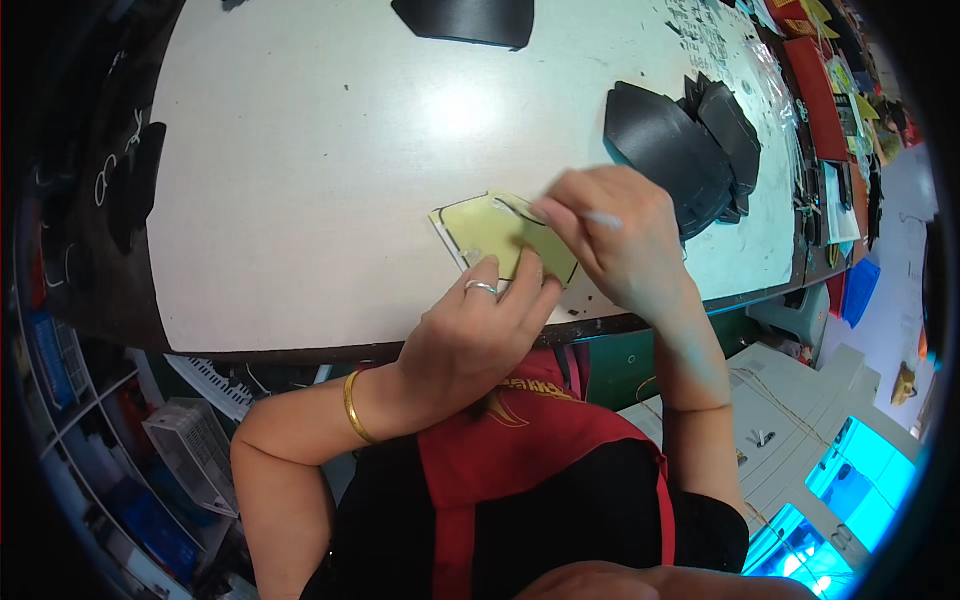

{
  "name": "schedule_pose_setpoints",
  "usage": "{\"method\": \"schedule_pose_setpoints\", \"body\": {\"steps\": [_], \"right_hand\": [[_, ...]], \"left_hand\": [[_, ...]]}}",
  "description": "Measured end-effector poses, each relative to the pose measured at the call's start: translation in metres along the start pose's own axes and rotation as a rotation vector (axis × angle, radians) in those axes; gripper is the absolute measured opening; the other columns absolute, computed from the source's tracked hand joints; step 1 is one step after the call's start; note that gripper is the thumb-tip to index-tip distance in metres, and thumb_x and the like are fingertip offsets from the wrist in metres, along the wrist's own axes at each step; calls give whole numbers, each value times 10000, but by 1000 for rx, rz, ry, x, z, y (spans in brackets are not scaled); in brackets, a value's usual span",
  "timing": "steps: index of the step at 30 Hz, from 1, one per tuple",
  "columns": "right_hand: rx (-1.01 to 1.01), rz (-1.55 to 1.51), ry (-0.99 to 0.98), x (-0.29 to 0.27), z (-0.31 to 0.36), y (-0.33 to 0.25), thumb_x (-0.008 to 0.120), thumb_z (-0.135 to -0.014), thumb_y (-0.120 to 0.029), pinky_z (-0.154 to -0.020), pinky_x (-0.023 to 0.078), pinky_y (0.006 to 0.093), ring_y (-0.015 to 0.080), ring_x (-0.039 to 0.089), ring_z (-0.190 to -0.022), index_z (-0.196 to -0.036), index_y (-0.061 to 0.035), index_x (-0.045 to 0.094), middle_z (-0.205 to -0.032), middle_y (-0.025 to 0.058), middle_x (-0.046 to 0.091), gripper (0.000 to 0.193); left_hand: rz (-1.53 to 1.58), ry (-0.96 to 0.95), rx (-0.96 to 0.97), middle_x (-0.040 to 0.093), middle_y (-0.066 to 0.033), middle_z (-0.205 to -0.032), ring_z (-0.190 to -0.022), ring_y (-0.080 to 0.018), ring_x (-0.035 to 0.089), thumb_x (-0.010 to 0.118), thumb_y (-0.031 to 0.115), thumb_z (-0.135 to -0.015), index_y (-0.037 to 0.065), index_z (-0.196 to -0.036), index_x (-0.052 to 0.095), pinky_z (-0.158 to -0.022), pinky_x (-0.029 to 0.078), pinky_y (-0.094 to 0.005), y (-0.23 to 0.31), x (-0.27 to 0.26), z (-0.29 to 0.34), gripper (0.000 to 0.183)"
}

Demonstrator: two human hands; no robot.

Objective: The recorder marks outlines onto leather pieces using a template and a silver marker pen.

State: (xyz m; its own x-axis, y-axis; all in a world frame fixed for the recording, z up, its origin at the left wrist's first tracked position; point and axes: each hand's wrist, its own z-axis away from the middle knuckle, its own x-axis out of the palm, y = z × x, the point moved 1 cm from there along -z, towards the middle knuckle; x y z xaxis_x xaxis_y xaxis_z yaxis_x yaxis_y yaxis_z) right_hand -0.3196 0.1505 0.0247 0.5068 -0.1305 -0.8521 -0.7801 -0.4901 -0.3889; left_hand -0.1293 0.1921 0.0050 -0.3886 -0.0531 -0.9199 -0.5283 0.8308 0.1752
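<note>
A small yellow sheet-like piece with dark lines along its edges lies near the front edge of the table. My left hand rests on its near side, fingers stretched out and pressing it down; a ring and a gold bangle are on this hand and wrist. Over the far right corner of the piece, my right hand is closed in a pinch. A pale slim stick-like thing shows between its fingers; its kind is unclear. The fingers partly hide the right side of the yellow piece.
Black curved pieces lie in a pile to the right, and another black piece lies at the far edge. Folders and papers crowd the right rim of the white tabletop. A grey basket stands below left.
</note>
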Motion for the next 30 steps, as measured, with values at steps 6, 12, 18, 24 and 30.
{"method": "schedule_pose_setpoints", "body": {"steps": [6, 12, 18, 24, 30], "right_hand": [[163, 62, 74, -32, 35, 5, 775, -878, -161, -611, 496, 399, 280, 619, -624, -796, -82, 614, -648, 68, 587, 197], [54, -133, -55, -16, 63, -29, 777, -850, -136, -642, 523, 407, 302, 656, -685, -796, -61, 614, -736, 96, 640, 187], [507, -311, 29, -6, 25, 13, 666, -950, -198, -725, 544, 398, 323, 690, -818, -953, -64, 681, -932, 103, 704, 135], [319, -201, -114, -28, 30, 11, 723, -874, -141, -749, 560, 394, 299, 716, -841, -977, -53, 718, -932, 117, 721, 135], [471, 335, 290, -67, 49, 78, 681, -953, -96, -699, 537, 323, 243, 707, -764, -1019, -10, 745, -901, 131, 724, 126]], "left_hand": [[-32, -49, -13, 713, -104, -1205, -811, -253, 645, 647, 80, -821, 119, -1123, 746, -613, 567, -250, -3, 0, -3, 320], [-41, -70, -10, 717, -70, -1216, -789, -224, 600, 661, 85, -809, 143, -1117, 749, -604, 552, -243, -2, 4, -7, 326], [-64, -4, 28, 727, -37, -1180, -735, -174, 597, 677, 84, -792, 121, -1093, 745, -560, 533, -243, -10, 8, -5, 311], [114, 44, 166, 629, -61, -916, -717, -208, 607, 673, 69, -775, 84, -917, 674, -558, 518, -313, -40, 4, -29, 143], [-198, 322, 12, 627, -136, -945, -844, -357, 614, 646, 76, -854, 49, -929, 628, -740, 523, -489, -152, 14, -100, 82]]}}
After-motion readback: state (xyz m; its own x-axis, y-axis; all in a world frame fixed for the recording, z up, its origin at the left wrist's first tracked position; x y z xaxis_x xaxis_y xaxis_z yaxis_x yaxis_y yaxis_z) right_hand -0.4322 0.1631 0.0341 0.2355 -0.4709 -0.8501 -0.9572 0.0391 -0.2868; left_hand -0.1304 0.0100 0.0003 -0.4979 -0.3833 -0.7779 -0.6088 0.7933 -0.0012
